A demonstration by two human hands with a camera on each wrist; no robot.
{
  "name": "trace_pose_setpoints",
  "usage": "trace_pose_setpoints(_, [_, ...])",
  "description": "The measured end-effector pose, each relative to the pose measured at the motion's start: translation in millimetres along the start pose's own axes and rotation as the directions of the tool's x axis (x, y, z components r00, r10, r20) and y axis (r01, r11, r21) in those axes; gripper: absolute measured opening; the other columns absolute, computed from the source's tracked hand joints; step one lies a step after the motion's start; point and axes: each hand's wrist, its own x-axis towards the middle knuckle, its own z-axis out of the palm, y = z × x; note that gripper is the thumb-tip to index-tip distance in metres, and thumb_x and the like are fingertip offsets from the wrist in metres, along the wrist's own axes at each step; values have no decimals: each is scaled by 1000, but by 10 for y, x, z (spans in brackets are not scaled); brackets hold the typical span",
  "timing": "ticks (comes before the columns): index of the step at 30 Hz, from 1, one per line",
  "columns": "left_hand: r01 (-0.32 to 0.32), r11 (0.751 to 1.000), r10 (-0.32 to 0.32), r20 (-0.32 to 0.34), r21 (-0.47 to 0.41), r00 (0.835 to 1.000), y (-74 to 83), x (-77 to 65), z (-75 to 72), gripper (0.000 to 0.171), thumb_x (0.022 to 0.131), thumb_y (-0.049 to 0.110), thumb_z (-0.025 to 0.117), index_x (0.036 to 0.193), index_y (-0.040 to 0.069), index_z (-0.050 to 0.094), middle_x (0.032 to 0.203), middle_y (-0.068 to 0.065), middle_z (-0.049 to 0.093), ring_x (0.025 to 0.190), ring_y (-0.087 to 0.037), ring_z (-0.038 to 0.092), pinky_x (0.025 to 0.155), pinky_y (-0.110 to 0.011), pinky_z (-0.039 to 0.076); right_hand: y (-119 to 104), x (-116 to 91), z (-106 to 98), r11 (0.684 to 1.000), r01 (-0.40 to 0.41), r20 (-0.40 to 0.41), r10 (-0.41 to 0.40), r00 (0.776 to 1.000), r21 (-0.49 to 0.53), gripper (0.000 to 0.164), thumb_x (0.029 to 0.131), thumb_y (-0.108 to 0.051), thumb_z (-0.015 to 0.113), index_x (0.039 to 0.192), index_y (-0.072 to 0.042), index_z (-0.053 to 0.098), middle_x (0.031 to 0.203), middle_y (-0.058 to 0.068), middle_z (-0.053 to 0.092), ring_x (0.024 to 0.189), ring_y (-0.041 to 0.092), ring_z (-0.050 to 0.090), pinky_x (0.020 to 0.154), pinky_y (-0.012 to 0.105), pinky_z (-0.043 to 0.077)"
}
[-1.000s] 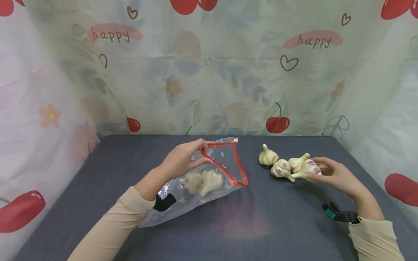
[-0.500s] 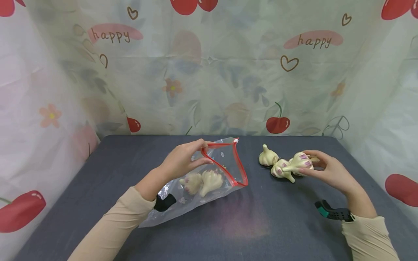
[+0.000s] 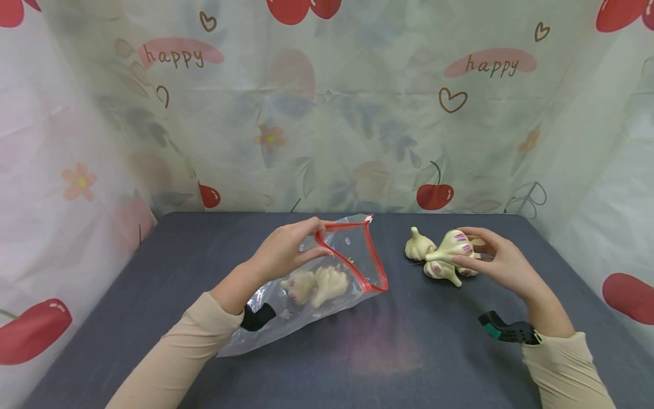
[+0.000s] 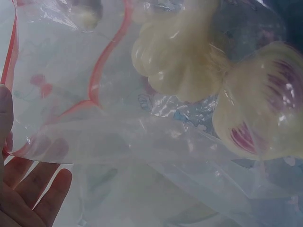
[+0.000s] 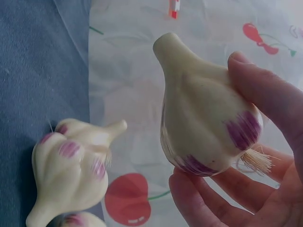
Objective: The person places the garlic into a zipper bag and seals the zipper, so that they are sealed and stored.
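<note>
My left hand (image 3: 289, 246) pinches the rim of a clear zip bag (image 3: 286, 329) with a red zipper edge, its mouth held open toward the right. Inside it lie two garlic bulbs (image 3: 331, 282), seen larger through the plastic in the left wrist view. My right hand (image 3: 503, 262) grips another garlic bulb (image 5: 208, 109) around its root end, thumb on one side and fingers on the other; its stem points left in the head view. That bulb is above a small group of garlic bulbs (image 3: 419, 245) on the table, hiding part of them.
A dark grey table (image 3: 398, 352) carries everything. Behind it and along both sides hangs a pale curtain (image 3: 327, 142) printed with cherries and hearts. A black band (image 3: 511, 329) is on the right wrist.
My right hand has lifted a garlic bulb off the table and carried it left over the other bulbs. The left hand and the bag stay in place.
</note>
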Motion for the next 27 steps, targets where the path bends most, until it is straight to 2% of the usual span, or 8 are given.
trace_pose_setpoints(3, [-3, 1000, 3, 0, -3, 1000, 2, 1, -8, 30, 77, 23, 75, 93, 9, 53, 95, -4, 69, 83, -15, 66, 65, -29, 51, -42, 9, 27, 1000, 12, -5, -12, 1000, 15, 59, 85, -30, 68, 137, -14, 44, 131, 8, 49, 102, -4, 53, 71, 22, 49])
trace_pose_setpoints(7, [-7, 1000, 7, -4, 1, 1000, 9, 3, -25, 31, 77, 23, 75, 93, 9, 53, 94, -4, 68, 82, -14, 65, 65, -27, 49, -103, 19, 54, 999, 20, -3, -20, 1000, 40, 59, 86, -30, 68, 136, -13, 44, 130, 9, 49, 93, -19, 45, 70, 21, 50])
trace_pose_setpoints(8, [-7, 1000, 7, -4, 3, 1000, 10, 4, -29, 31, 77, 23, 75, 93, 9, 53, 93, -4, 68, 82, -14, 65, 64, -27, 49, -118, 22, 60, 999, 24, -4, -23, 1000, 48, 58, 86, -30, 68, 136, -13, 44, 129, 9, 49, 92, -20, 45, 70, 21, 50])
trace_pose_setpoints(16, [-8, 1000, 9, -10, 15, 1000, 22, 8, -47, 30, 77, 22, 76, 92, 10, 53, 89, -1, 67, 78, -11, 63, 62, -23, 45, -161, 47, 102, 993, 19, 15, -21, 1000, 112, 59, 85, -29, 69, 137, -15, 43, 130, 8, 47, 95, -15, 47, 67, 24, 53])
trace_pose_setpoints(24, [-25, 999, 25, -20, 26, 999, 18, 22, -52, 32, 76, 23, 76, 93, 9, 53, 88, -1, 66, 70, -11, 59, 59, -21, 43, -210, 63, 113, 995, 17, 32, -20, 999, 98, 61, 85, -32, 68, 138, -19, 42, 135, 8, 47, 103, -3, 52, 69, 26, 53])
trace_pose_setpoints(27, [-28, 999, 29, -28, 20, 999, 27, 27, -60, 32, 76, 23, 77, 93, 9, 53, 88, -2, 66, 69, -12, 59, 59, -22, 42, -242, 70, 123, 995, 26, 33, -30, 999, 101, 60, 85, -32, 69, 138, -19, 43, 135, 9, 48, 101, -6, 53, 67, 27, 53])
